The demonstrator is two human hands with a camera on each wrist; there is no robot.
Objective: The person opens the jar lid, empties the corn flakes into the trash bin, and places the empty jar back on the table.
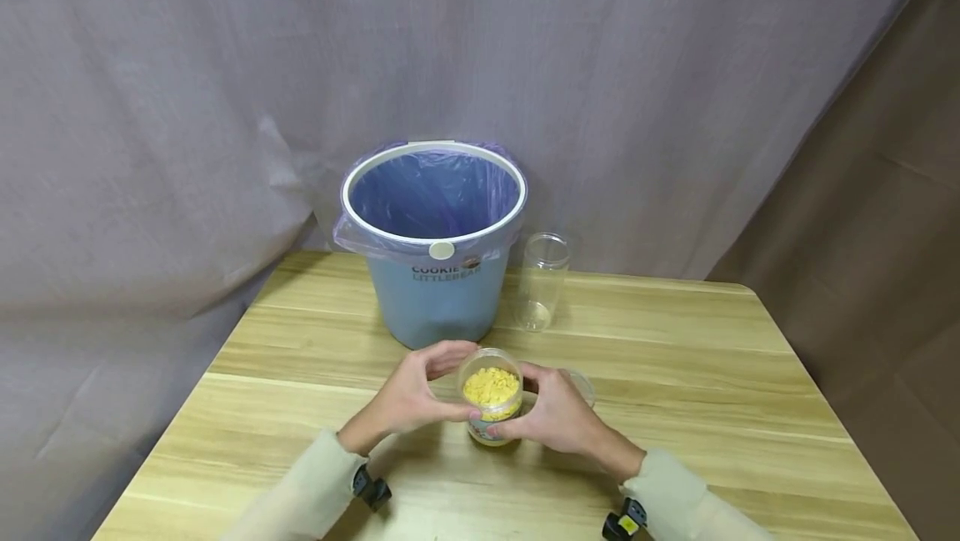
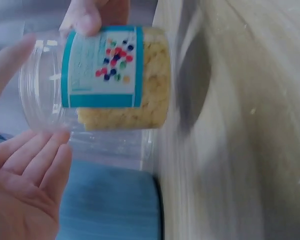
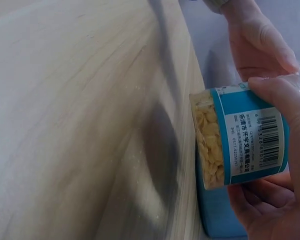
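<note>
**Open jar of yellow flakes held in both hands over the table**

Nearest, two cream sleeves, then both hands meeting on a small clear plastic jar with a teal label and yellow flakes inside (image 1: 491,398). Right hand (image 1: 557,418) grips it: thumb curled across the label, fingers wrapped beneath, per the right wrist view. Left hand (image 1: 411,395) cups the other side; palm open, fingertips (image 2: 50,145) touching the jar's clear upper wall. The jar sits between the palms, just above the light wooden table (image 1: 675,408), mouth open and facing up.

Risk, as I judge it: no lid on, so any tilt or slip of the smooth wall spills flakes across the table.

Behind the right hand a clear round lid-like piece (image 1: 583,384), partly hidden. Farther back, an empty clear plastic jar (image 1: 542,281) beside a blue bucket bin with a purple liner bag (image 1: 435,232), then grey curtain.
</note>
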